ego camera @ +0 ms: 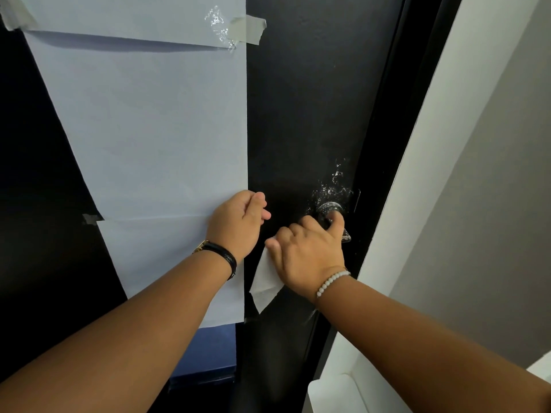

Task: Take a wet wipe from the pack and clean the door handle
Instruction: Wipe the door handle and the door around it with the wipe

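Head view is showing a black door [298,99] filling most of the frame, with pale paper sheets [149,120] taped over its left half; a strip of tape [249,29] is sitting at the sheet's top right corner. A white door frame [423,162] and a grey wall [492,189] are running along the 3 o'clock side. White smears are speckling the door just above the door handle [329,208], which is sitting at about 4 o'clock from the frame's middle.

The right hand [310,254], wearing a white bead bracelet [331,281], is closing around the handle, its thumb hooking over the metal. A wet wipe [265,281] is caught under the fingers [280,236] of that hand, and its loose end is hanging out toward 7 o'clock below the palm.

The left hand [238,222], with a black watch [220,254] on the wrist, is resting loosely curled against the paper's edge, at 9 o'clock from the handle and apart from it, gripping nothing.
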The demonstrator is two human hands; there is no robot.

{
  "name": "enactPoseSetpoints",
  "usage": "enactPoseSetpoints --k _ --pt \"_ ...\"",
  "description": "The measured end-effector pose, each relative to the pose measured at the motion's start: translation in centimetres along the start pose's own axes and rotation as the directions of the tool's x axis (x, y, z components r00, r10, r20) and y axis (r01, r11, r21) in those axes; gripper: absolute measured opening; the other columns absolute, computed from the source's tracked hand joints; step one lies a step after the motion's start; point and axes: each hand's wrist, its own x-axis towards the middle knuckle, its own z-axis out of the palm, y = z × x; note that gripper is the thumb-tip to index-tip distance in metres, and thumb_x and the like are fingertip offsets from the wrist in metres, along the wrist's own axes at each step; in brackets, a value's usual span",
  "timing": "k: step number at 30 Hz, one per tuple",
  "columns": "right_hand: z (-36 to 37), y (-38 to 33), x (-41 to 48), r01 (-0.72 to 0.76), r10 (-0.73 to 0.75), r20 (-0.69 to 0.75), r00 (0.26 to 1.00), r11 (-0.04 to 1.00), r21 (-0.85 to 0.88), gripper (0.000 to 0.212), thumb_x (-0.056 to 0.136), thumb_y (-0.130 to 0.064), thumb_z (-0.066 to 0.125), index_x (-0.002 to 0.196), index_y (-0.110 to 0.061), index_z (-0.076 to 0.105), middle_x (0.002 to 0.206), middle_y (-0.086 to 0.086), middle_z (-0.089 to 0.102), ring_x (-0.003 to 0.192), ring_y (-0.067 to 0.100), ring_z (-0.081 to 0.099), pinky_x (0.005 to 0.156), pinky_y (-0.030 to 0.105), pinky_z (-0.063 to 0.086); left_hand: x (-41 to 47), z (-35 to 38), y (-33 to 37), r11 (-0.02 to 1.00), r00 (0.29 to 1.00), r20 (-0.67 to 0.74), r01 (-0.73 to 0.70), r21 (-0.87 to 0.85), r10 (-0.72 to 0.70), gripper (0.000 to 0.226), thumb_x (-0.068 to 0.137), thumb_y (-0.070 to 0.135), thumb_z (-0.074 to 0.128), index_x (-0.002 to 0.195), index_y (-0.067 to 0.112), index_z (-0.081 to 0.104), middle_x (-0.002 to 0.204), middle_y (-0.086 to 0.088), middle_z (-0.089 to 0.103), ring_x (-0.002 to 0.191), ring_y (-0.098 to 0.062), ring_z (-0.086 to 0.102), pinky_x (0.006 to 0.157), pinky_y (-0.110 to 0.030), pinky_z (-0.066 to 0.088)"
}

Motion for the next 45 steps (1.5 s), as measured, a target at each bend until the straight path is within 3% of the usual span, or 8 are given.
enactPoseSetpoints --k 6,12,19,23,27,32,39,45 --pt "1.7 1.5 -1.1 0.212 -0.224 -0.073 0.972 0.967 -0.144 0.028 0.088 -0.041 0.041 0.092 -0.017 0.053 0.081 -0.002 0.065 0.093 0.021 0.062 0.091 0.057 0.025 -0.4 0.9 0.8 1.000 1.000 0.021 -0.013 0.001 0.013 0.027 0.097 0.033 0.038 0.094 0.020 0.062 0.084 0.007 0.068 0.088 -0.018 0.066 0.086 -0.042 0.054" --pt "0.7 3.3 0.3 0.178 -0.179 -0.029 0.983 0.984 -0.025 0.054 0.092 -0.049 0.023 0.070 -0.017 0.061 0.066 -0.005 0.067 0.081 0.021 0.060 0.094 0.056 0.021 -0.2 2.7 1.7 1.000 0.997 0.081 0.006 -0.006 -0.006 0.026 0.095 0.037 0.039 0.089 0.025 0.061 0.083 0.007 0.068 0.089 -0.019 0.066 0.088 -0.043 0.052" --pt "1.1 5.3 -1.2 0.168 -0.168 -0.035 0.985 0.986 0.014 0.039 0.093 -0.044 0.024 0.106 -0.018 0.050 0.083 -0.009 0.069 0.086 0.017 0.061 0.095 0.053 0.018 0.1 4.1 1.9 0.996 0.985 0.163 0.037 0.081 -0.050 0.033 0.096 0.042 0.035 0.092 0.023 0.062 0.087 0.005 0.070 0.085 -0.016 0.065 0.086 -0.042 0.053" --pt "0.5 4.8 -1.5 0.156 -0.157 -0.035 0.987 0.988 -0.010 0.029 0.090 -0.039 0.035 0.101 -0.022 0.056 0.087 -0.010 0.069 0.094 0.017 0.060 0.097 0.054 0.017 0.2 4.2 1.9 0.976 0.985 0.171 -0.029 0.218 -0.009 0.038 0.097 0.042 0.032 0.094 0.019 0.062 0.089 0.003 0.071 0.083 -0.018 0.064 0.084 -0.042 0.053" --pt "0.2 3.5 -2.5 0.112 -0.112 -0.037 0.993 0.994 0.002 0.037 0.083 -0.020 0.036 0.111 -0.015 0.060 0.108 -0.001 0.069 0.104 0.020 0.061 0.100 0.047 0.033 0.3 4.3 1.5 0.956 0.986 0.164 -0.075 0.283 0.028 0.043 0.097 0.043 0.029 0.096 0.017 0.062 0.090 -0.003 0.070 0.084 -0.022 0.063 0.083 -0.046 0.053" --pt "0.7 2.9 -2.5 0.096 -0.094 -0.027 0.995 0.993 0.074 0.042 0.081 -0.012 0.030 0.113 -0.006 0.058 0.101 0.009 0.071 0.097 0.025 0.066 0.095 0.040 0.048 0.3 4.4 1.3 0.959 0.987 0.159 -0.064 0.277 0.020 0.042 0.097 0.042 0.027 0.095 0.018 0.062 0.089 0.000 0.070 0.084 -0.021 0.064 0.083 -0.045 0.053" --pt "-1.5 4.7 1.6 0.269 -0.282 0.442 0.851 0.959 0.093 0.027 0.086 -0.011 0.046 0.112 -0.006 0.048 0.104 0.011 0.062 0.092 0.030 0.059 0.083 0.042 0.049 0.2 4.3 1.3 0.951 0.986 0.169 -0.066 0.301 0.014 0.042 0.098 0.041 0.025 0.101 0.019 0.061 0.094 -0.001 0.070 0.089 -0.021 0.062 0.086 -0.044 0.051" --pt "2.3 4.5 -2.3 0.166 -0.163 -0.037 0.986 0.981 0.104 0.035 0.081 -0.009 0.038 0.112 -0.009 0.053 0.094 0.008 0.066 0.086 0.028 0.061 0.088 0.040 0.044 0.2 4.4 1.3 0.938 0.984 0.177 -0.089 0.335 0.030 0.042 0.098 0.041 0.026 0.101 0.018 0.061 0.091 0.001 0.070 0.087 -0.021 0.063 0.084 -0.045 0.052"
